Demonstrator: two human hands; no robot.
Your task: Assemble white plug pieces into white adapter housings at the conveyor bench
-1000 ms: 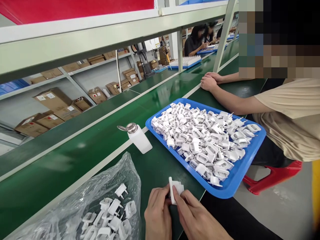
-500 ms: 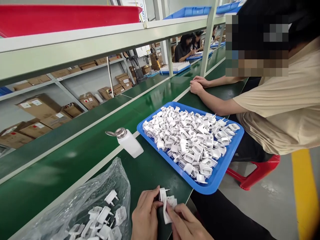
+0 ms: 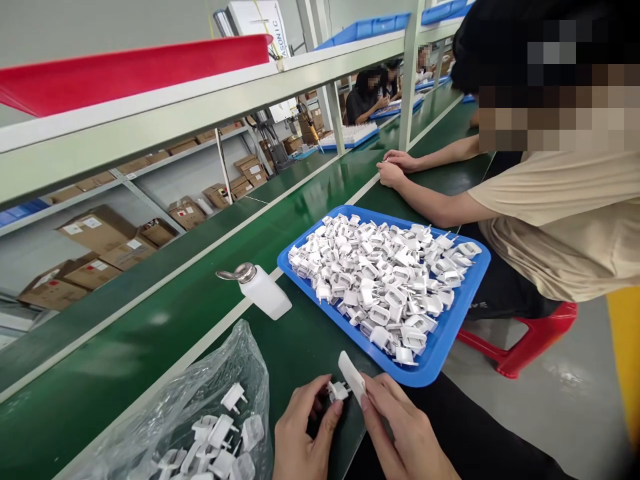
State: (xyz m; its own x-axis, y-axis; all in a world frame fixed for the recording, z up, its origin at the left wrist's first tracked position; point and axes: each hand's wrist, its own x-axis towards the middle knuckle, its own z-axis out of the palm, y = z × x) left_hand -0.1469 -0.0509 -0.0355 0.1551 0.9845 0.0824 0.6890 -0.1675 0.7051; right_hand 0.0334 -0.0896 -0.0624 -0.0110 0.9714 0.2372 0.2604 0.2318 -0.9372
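My left hand pinches a small white plug piece at the near edge of the green bench. My right hand grips a folded white wipe that touches the plug. Just beyond my hands lies a blue tray heaped with several white plug pieces. At my left, a clear plastic bag holds more white plug pieces.
A white dispenser bottle with a metal top stands left of the tray. A green conveyor belt runs along the bench. A person in a beige shirt sits at my right on a red stool. Cardboard boxes fill shelves beyond.
My hands have parted a little: the left keeps the plug, and the right has pulled the white wipe up and to the right. The view has shifted slightly.
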